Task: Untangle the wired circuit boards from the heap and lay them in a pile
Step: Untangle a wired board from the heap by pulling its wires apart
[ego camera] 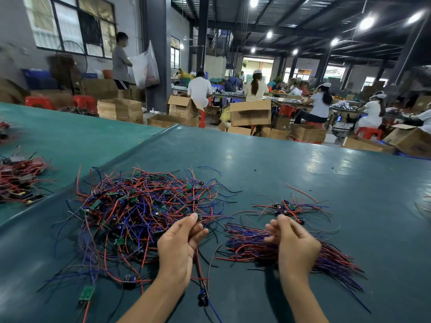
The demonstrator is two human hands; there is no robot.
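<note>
A tangled heap [144, 206] of red, blue and black wires with small green circuit boards covers the left-centre of the green table. My left hand [179, 248] pinches one wired board at the heap's right edge, its wires dangling down to a dark connector [202, 297]. My right hand [293, 245] hovers over the sorted pile [331, 259] of straightened wires, fingers loosely curled; I cannot make out anything in it. A smaller cluster [288, 209] of wired boards lies beyond the pile.
A loose green board [86, 293] lies near the front left. Another wire bundle [18, 178] sits on the neighbouring table at far left. Beyond the table edge are cardboard boxes [250, 113], red stools and seated workers.
</note>
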